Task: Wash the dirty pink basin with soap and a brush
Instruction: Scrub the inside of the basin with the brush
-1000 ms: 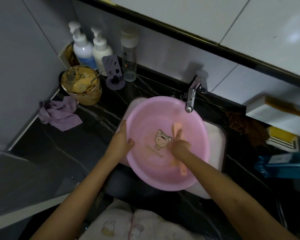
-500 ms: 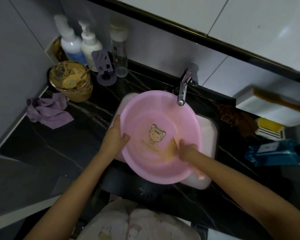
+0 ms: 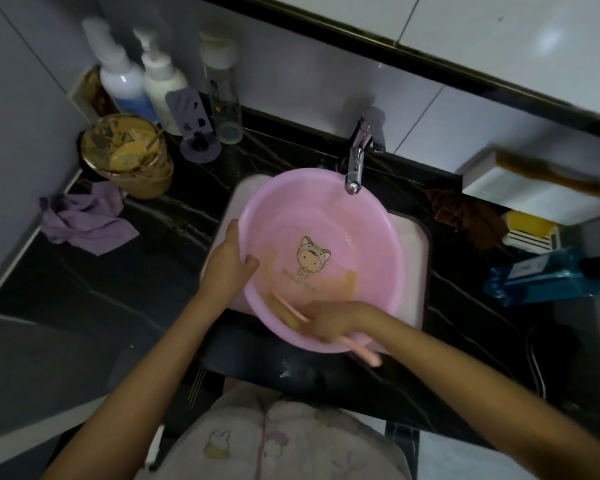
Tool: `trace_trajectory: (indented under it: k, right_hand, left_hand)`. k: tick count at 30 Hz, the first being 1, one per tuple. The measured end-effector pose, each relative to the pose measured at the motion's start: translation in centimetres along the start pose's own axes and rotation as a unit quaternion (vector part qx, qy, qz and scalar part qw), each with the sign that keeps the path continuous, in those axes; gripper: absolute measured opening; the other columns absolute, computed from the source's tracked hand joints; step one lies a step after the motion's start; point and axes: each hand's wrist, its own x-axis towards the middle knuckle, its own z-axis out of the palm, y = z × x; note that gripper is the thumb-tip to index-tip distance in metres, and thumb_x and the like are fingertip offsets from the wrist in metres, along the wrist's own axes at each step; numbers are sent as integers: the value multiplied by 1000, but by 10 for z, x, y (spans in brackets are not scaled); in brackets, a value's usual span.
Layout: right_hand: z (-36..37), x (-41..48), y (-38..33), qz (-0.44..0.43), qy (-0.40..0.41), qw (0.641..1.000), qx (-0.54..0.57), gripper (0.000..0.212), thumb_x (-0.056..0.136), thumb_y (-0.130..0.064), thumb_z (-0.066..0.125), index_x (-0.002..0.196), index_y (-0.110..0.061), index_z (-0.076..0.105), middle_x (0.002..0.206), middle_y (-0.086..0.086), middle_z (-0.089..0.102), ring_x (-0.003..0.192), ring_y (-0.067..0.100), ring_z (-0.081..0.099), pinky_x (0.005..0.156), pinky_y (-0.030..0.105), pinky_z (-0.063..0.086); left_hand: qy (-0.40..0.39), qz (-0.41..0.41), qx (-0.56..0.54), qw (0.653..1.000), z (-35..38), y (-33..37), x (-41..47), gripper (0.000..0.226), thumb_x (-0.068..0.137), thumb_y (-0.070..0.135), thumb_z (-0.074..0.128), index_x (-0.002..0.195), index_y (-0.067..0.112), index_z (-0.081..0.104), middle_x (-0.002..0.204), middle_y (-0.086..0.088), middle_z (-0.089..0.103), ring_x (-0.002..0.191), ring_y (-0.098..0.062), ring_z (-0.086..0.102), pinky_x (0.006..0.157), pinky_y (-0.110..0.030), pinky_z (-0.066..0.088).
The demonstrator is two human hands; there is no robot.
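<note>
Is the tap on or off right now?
Off, it seems: no water stream falls from the tap spout into the pink basin below it.

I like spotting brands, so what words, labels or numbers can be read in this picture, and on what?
None can be read.
On the pink basin, under the cartoon cat: a line of lettering, too blurred.
On the blue pack: a pale label, too small and blurred.
On the left pump bottle: a blue band, no legible text.
On the clear bottle: small marks, unreadable.
</note>
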Motion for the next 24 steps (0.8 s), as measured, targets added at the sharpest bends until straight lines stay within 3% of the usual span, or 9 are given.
trace_trajectory:
  k: [3,4,6,10,13,16,18,21,24]
  right_hand:
    - [-14,-39,55,56,-124,987,-81,51,98,-49,36,139,-19,40,98,0,61,87,15,58,83,23,47]
    - [-21,-49,72,75,-110,986,-98,56,95,-59,34,138,-24,42,92,-2,61,83,15,58,80,23,47]
    - [-37,-60,98,96,-33,990,-102,62,87,-71,33,131,-30,51,105,1,64,93,21,61,86,30,50]
    - [-66,-49,117,135,126,948,-259,41,102,-34,26,138,-23,43,125,7,58,110,25,57,90,34,48]
    - [-79,-31,120,153,238,928,-241,46,103,-33,24,149,-27,22,124,13,56,108,31,58,88,36,49]
    - [-79,-19,121,156,299,911,-236,53,102,-31,28,151,-31,8,113,15,57,97,32,61,69,32,45]
    - [-74,-12,118,147,322,903,-244,50,102,-37,27,150,-31,14,111,15,56,95,32,60,69,33,42]
    - [-48,-3,106,129,297,937,-133,58,97,-54,15,142,-25,38,115,14,59,94,28,58,77,32,42]
    - [-9,3,83,85,232,967,-60,39,102,-27,32,137,-20,46,110,12,61,100,29,61,83,37,51]
  left_hand:
    - [-2,5,1,1000,-1,0,1,60,84,9,59,137,16,32,108,-10,59,94,-24,60,79,-44,53]
    - [0,4,-4,1000,0,1,0,61,84,10,59,138,17,32,109,-10,59,95,-24,60,79,-44,54]
    - [5,0,-16,1000,1,3,-1,61,84,10,59,139,19,32,111,-9,59,97,-24,60,81,-43,53]
    - [16,16,-38,999,0,12,-4,60,85,11,57,139,22,33,113,-5,59,99,-21,59,81,-38,52]
    - [16,47,-59,997,-6,25,-9,61,82,15,51,140,25,33,116,-2,57,101,-17,58,80,-35,52]
    - [33,77,-86,993,-13,38,-14,62,84,2,49,140,20,34,119,-1,55,104,-10,55,81,-23,51]
    - [48,91,-94,990,-19,44,-16,57,83,-4,48,136,17,39,110,2,55,96,-7,56,74,-19,49]
    - [67,103,-94,988,-23,49,-18,55,83,-8,47,131,17,41,101,5,54,89,1,54,71,-11,46]
    - [70,109,-84,988,-23,51,-20,57,83,-8,48,134,15,39,106,0,55,89,1,54,72,-10,46]
